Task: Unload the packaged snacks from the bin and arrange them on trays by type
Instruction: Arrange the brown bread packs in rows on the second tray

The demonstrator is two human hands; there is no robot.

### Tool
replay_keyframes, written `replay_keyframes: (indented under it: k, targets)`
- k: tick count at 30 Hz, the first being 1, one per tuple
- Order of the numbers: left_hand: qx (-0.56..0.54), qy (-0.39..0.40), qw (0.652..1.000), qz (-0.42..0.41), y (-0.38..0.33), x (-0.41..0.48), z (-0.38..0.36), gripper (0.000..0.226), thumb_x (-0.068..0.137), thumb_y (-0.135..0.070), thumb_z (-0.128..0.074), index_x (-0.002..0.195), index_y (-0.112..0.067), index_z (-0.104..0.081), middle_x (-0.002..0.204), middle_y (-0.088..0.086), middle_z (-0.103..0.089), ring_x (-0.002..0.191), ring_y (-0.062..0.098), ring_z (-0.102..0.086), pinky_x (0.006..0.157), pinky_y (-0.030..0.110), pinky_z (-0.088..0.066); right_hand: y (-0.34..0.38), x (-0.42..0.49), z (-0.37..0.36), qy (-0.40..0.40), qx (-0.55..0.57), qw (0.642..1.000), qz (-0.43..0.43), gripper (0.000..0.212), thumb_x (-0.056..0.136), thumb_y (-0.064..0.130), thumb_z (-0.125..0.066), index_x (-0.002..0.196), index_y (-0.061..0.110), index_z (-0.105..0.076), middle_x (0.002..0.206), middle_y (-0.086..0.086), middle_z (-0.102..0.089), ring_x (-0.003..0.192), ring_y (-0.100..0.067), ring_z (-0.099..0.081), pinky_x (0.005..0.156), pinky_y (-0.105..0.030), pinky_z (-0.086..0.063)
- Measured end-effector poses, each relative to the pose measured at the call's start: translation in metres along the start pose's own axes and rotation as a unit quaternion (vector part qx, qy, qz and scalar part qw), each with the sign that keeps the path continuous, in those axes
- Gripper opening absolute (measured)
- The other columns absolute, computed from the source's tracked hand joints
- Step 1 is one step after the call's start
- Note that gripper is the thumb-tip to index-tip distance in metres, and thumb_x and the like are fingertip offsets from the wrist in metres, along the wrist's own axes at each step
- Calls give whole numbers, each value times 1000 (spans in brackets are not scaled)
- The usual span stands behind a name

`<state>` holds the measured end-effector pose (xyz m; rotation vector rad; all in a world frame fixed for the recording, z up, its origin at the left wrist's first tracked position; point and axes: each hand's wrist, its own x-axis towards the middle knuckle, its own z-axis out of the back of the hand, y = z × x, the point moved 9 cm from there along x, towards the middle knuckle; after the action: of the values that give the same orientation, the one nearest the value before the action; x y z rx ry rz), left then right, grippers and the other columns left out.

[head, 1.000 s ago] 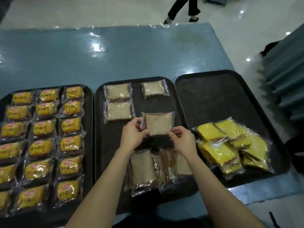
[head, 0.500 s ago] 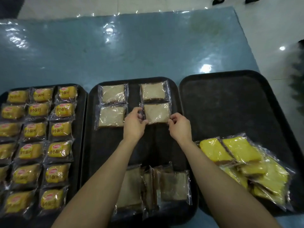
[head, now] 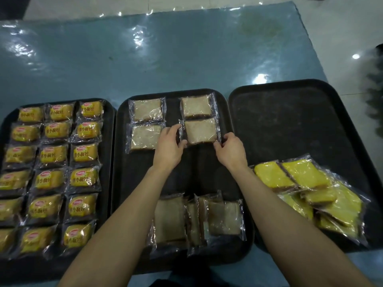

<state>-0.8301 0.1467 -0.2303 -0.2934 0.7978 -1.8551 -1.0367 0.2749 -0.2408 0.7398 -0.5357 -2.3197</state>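
My left hand (head: 169,149) and right hand (head: 231,150) pinch the fourth clear-wrapped pale square cake (head: 200,131); the pale-cake pile (head: 196,220) and yellow-cake pile (head: 310,193) look unsorted.

A clear-wrapped pale bread slice (head: 200,130) lies flat on the black middle tray (head: 122,162), just beside a matching packet (head: 196,107) farther back, in a two-by-two block.

The middle tray (head: 130,179) is bare across its centre, between four flat packets (head: 147,110) at its far end and a loose pile (head: 223,218) at its near edge.
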Motion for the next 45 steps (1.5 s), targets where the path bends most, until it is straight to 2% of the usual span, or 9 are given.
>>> replay_keyframes:
  k: [5,11,16,24,28,31,35,39,45]
  targets:
    - [24,94,995,4,21,-43,31,28,105,-40,-70,128,-25,-72,119,-7,-74,113,14,-69,98,34,-54,32,-67,-16,38,-59,992,107,39,107,38,-65,139,16,-70,139,-4,-69,126,-26,-66,107,-41,-54]
    - [83,258,962,42,68,-109,21,43,94,-73,-67,108,-33,-76,97,-14,-69,97,11,-66,80,31,-47,29,-101,-69,191,-163,962,102,52,118,39,-38,156,10,-57,175,-6,-35,164,-25,-26,130,-38,-25]
    - [57,281,957,37,81,-130,27,19,94,-52,-81,99,-34,-78,103,-12,-76,101,10,-70,91,35,-57,27,-102,-64,212,-179,956,94,54,119,39,-31,166,14,-43,180,0,-23,166,-24,-19,131,-39,-19]
    - [-208,150,964,74,97,-124,84,11,103,-26,-75,107,-16,-70,107,6,-78,102,27,-76,79,39,-65,22,-108,-66,200,-125,970,62,57,117,45,-39,167,17,-38,179,-4,-25,165,-26,-23,129,-44,-24]
    - [-357,27,925,127,121,-123,109,14,105,-18,-71,115,-10,-67,119,16,-73,101,26,-77,79,36,-66,22,-105,-63,193,-117,973,41,60,118,46,-34,169,15,-36,177,-3,-30,164,-27,-26,127,-41,-26]
    - [-459,-18,874,157,136,-123,109,21,105,-14,-70,125,-8,-63,125,15,-71,103,27,-78,84,37,-67,39,-103,-57,106,-39,992,47,52,114,53,-39,137,15,-68,134,-8,-73,127,-30,-66,102,-43,-51]
    - [-502,-44,845,182,151,-117,91,26,105,-11,-70,128,-6,-59,126,17,-71,110,33,-78,91,46,-67,74,-115,-84,117,171,976,63,32,103,54,-65,112,26,-77,100,4,-81,95,-15,-77,93,-48,-64]
    - [-348,-32,913,212,168,-117,67,21,101,-17,-76,117,-16,-63,123,10,-72,109,27,-76,90,46,-68,83,-113,-117,132,47,987,73,37,97,27,-79,131,13,-73,113,0,-80,103,-15,-73,95,-29,-56]
    - [-50,-56,985,156,164,-115,71,30,98,-31,-80,124,-23,-68,109,-10,-73,96,9,-69,91,38,-61,72,-100,-142,122,13,990,64,38,90,29,-87,121,20,-66,94,8,-73,91,-16,-69,79,-30,-51]
